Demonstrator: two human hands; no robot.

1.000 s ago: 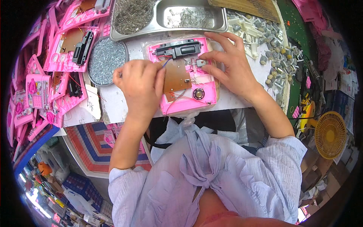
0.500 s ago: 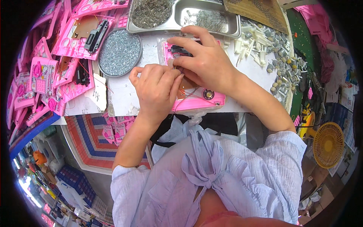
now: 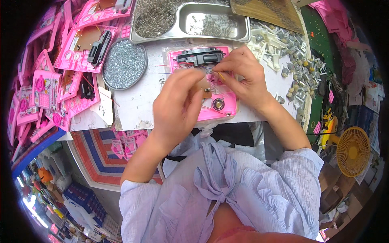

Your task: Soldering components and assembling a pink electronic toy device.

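A pink plastic toy housing (image 3: 227,111) lies on the table in front of me, inner side up. Across its far end sits a black mechanism (image 3: 208,58); a round speaker (image 3: 218,104) is at the near end. Between them are a brown circuit board (image 3: 206,94) and thin wires. My left hand (image 3: 176,105) hovers over the housing's left edge, fingers curved and thumb apart, with nothing visible in it. At the housing's right side, my right hand (image 3: 245,77) pinches thumb and forefinger beside the wires; what lies between the fingertips is too small to make out.
A round dish of small screws (image 3: 125,65) stands to the left, beside piled pink housings (image 3: 46,87). A metal tray (image 3: 182,34) with small metal parts is at the back. Loose white and grey parts (image 3: 289,60) spread on the right, near a cardboard piece (image 3: 269,14).
My hands have moved apart: the left has drawn back with its fingers loosened, the right has shifted right and lower. More of the black mechanism and wires now shows.
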